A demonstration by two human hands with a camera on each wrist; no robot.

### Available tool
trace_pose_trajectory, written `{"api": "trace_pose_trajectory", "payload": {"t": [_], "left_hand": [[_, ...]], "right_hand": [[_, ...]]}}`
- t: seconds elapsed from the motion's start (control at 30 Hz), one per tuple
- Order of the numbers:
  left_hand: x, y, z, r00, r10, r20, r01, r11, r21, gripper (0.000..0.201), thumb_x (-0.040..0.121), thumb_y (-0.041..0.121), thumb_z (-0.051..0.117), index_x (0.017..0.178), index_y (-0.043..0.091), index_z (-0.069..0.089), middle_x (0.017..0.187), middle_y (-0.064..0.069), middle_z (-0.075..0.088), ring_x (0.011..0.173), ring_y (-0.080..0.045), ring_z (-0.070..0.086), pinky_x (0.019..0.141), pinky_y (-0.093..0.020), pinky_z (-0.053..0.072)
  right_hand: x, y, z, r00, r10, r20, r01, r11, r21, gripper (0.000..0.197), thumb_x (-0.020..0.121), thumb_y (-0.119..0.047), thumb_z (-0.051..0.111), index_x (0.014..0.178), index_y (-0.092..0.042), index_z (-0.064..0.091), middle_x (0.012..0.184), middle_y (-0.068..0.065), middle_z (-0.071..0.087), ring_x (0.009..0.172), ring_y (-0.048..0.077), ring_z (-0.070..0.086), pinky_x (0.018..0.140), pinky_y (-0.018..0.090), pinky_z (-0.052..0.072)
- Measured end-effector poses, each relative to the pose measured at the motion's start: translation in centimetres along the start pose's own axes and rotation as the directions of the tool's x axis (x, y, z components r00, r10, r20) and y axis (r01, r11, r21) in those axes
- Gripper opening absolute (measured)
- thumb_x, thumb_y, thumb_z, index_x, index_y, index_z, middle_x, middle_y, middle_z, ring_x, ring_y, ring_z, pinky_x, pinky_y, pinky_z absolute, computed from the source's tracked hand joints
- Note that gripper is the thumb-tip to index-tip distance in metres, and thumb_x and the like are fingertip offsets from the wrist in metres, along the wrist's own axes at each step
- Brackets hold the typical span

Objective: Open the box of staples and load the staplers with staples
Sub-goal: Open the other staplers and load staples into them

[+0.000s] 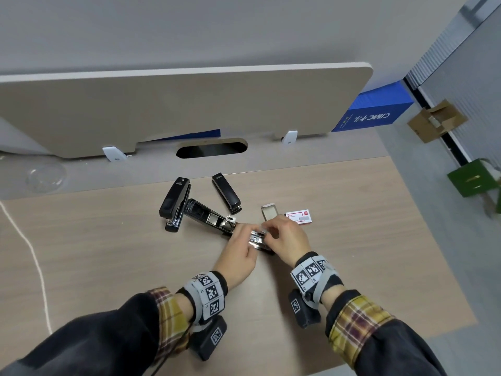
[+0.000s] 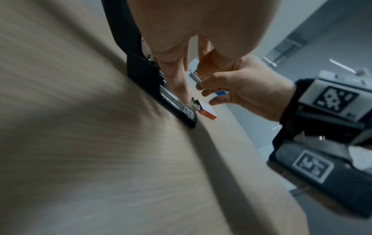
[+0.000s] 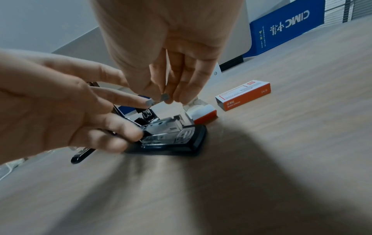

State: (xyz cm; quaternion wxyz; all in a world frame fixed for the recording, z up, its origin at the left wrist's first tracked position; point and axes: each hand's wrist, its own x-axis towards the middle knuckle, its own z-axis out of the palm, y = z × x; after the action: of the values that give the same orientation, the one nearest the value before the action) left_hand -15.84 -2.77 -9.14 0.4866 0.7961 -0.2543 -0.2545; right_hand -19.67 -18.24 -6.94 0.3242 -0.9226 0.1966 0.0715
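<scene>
Staple box (image 1: pixel 298 217) opened beyond right hand (image 1: pixel 287 237), which pinches a staple strip (image 2: pixel 195 79) over the open stapler (image 1: pixel 208 217) steadied by extended left hand (image 1: pixel 241 248); two closed staplers (image 1: pixel 174 203) apparently unloaded.

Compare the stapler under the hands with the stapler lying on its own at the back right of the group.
The stapler under the hands is swung open, its metal channel bare; the back stapler is shut. The left hand rests on the open one while the right hand pinches a strip of staples over it; the back one lies untouched. Both are black and lie on the desk.
</scene>
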Motion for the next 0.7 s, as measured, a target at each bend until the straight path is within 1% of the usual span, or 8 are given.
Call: {"api": "trace_pose_trajectory", "payload": {"t": [0.03, 0.07, 0.13, 0.23, 0.33, 0.47, 0.63, 0.7], "left_hand": [[-0.2, -0.4, -0.2, 1.000, 0.021, -0.008, -0.021, 0.998, 0.058, 0.037, 0.078, -0.002, 0.044, 0.105, 0.019, 0.058, 0.102, 0.006, 0.050, 0.083, -0.011, 0.055, 0.081, -0.025, 0.045], [-0.2, -0.7, -0.4, 1.000, 0.024, -0.013, -0.023, 0.995, 0.096, 0.029, 0.078, 0.000, 0.044, 0.097, 0.016, 0.059, 0.096, 0.005, 0.053, 0.079, -0.012, 0.054, 0.078, -0.027, 0.045], [-0.1, -1.2, -0.9, 0.999, -0.020, -0.026, 0.024, 0.990, 0.141, 0.020, 0.081, 0.004, 0.045, 0.088, 0.016, 0.060, 0.085, 0.006, 0.058, 0.076, -0.013, 0.054, 0.074, -0.029, 0.046], [0.4, -1.3, -1.6, 0.990, -0.142, -0.021, 0.144, 0.972, 0.187, 0.019, 0.084, 0.007, 0.047, 0.087, 0.018, 0.062, 0.073, 0.007, 0.061, 0.070, -0.019, 0.057, 0.069, -0.030, 0.048], [0.5, -1.0, -2.1, 0.985, -0.169, -0.018, 0.170, 0.965, 0.198, 0.019, 0.083, 0.008, 0.047, 0.090, 0.017, 0.062, 0.072, -0.002, 0.066, 0.073, -0.027, 0.062, 0.072, -0.036, 0.051], [0.5, -1.1, -2.2, 0.982, -0.182, -0.058, 0.191, 0.954, 0.232, 0.018, 0.082, 0.009, 0.049, 0.093, 0.015, 0.062, 0.078, -0.007, 0.068, 0.079, -0.032, 0.062, 0.074, -0.038, 0.051], [0.0, -1.7, -2.3, 0.979, -0.200, -0.039, 0.203, 0.941, 0.270, 0.019, 0.081, 0.011, 0.053, 0.096, 0.019, 0.061, 0.079, -0.002, 0.066, 0.081, -0.028, 0.061, 0.075, -0.038, 0.049], [0.1, -1.7, -2.4, 0.977, -0.211, -0.030, 0.212, 0.940, 0.266, 0.019, 0.080, 0.010, 0.053, 0.094, 0.020, 0.061, 0.075, 0.001, 0.065, 0.080, -0.026, 0.061, 0.075, -0.036, 0.049]], "right_hand": [[0.0, 0.0, 0.1, 1.000, 0.001, -0.008, -0.001, 1.000, -0.001, 0.025, 0.079, -0.017, 0.062, 0.102, -0.020, 0.071, 0.098, -0.002, 0.064, 0.095, 0.017, 0.058, 0.076, 0.031, 0.047], [0.1, 0.0, 0.3, 1.000, 0.000, -0.018, 0.000, 1.000, -0.002, 0.024, 0.079, -0.017, 0.062, 0.101, -0.020, 0.072, 0.097, -0.002, 0.064, 0.096, 0.018, 0.058, 0.076, 0.031, 0.047], [0.2, -0.2, 0.8, 1.000, -0.008, -0.020, 0.008, 1.000, -0.017, 0.023, 0.079, -0.018, 0.061, 0.100, -0.021, 0.072, 0.096, -0.004, 0.063, 0.097, 0.018, 0.058, 0.075, 0.030, 0.045], [0.2, -0.6, 1.7, 0.999, -0.034, -0.026, 0.033, 0.998, -0.061, 0.022, 0.081, -0.022, 0.061, 0.101, -0.024, 0.071, 0.099, -0.006, 0.064, 0.100, 0.016, 0.057, 0.075, 0.028, 0.045], [0.1, -1.1, 2.4, 0.996, -0.081, -0.022, 0.079, 0.991, -0.106, 0.020, 0.083, -0.024, 0.059, 0.099, -0.025, 0.071, 0.099, -0.007, 0.063, 0.100, 0.018, 0.056, 0.074, 0.030, 0.045], [-0.1, -1.1, 2.9, 0.995, -0.101, -0.020, 0.096, 0.982, -0.160, 0.021, 0.083, -0.023, 0.057, 0.100, -0.024, 0.070, 0.099, -0.006, 0.061, 0.100, 0.018, 0.055, 0.071, 0.032, 0.047], [-0.1, -0.9, 3.5, 0.989, -0.141, -0.047, 0.127, 0.966, -0.225, 0.020, 0.082, -0.024, 0.059, 0.099, -0.022, 0.069, 0.098, -0.006, 0.061, 0.096, 0.018, 0.056, 0.065, 0.031, 0.045], [-0.1, -0.8, 3.8, 0.984, -0.166, -0.072, 0.144, 0.959, -0.246, 0.016, 0.080, -0.025, 0.061, 0.093, -0.022, 0.069, 0.093, -0.006, 0.060, 0.091, 0.019, 0.058, 0.060, 0.030, 0.044]]}}
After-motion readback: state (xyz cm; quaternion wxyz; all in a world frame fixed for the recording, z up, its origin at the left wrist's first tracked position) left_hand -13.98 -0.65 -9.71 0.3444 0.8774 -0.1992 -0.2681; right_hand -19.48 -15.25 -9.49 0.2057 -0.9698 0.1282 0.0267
